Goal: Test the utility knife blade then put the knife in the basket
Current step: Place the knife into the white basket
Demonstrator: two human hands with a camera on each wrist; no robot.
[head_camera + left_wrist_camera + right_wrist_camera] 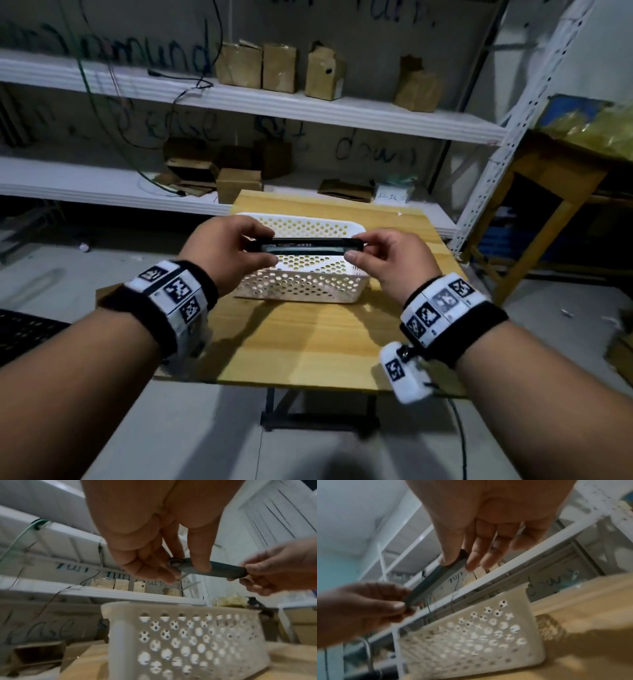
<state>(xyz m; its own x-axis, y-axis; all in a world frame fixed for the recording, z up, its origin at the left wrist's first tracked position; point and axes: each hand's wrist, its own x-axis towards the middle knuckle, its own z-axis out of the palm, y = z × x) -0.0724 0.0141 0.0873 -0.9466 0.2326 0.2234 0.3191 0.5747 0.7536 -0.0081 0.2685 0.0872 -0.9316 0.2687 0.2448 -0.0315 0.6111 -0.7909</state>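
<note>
- Two hands share the load: your left hand (228, 247) pinches one end of the utility knife (310, 247), your right hand (383, 255) pinches the other, thumb below and fingers (471, 561) above.
- Knife position: level, lengthwise between the hands, in the air directly over the white perforated basket (301, 284) and clear of its rim. Not yet in the basket.
- Left wrist view shows the left thumb and forefinger closed around the end that carries a round metal fitting (174, 563). Judgement: an end-to-end hold like this keeps the body steady while one thumb works the slider.
- Blade: no exposed blade is visible in any view; too blurred to say whether it is fully retracted.
- Basket sits on the wooden bench (308, 346), near its far half, open side up, nothing seen inside it. Judgement: holding the knife above it keeps the drop-off short once testing is finished.
- Stage, as judged: testing or just ending it; placing remains.
- Risk: if the blade is out, lowering it into the holes of the basket could snag it. Retract first.
- Background: white shelves (308, 109) with small cardboard boxes (279, 66) behind the bench.
</note>
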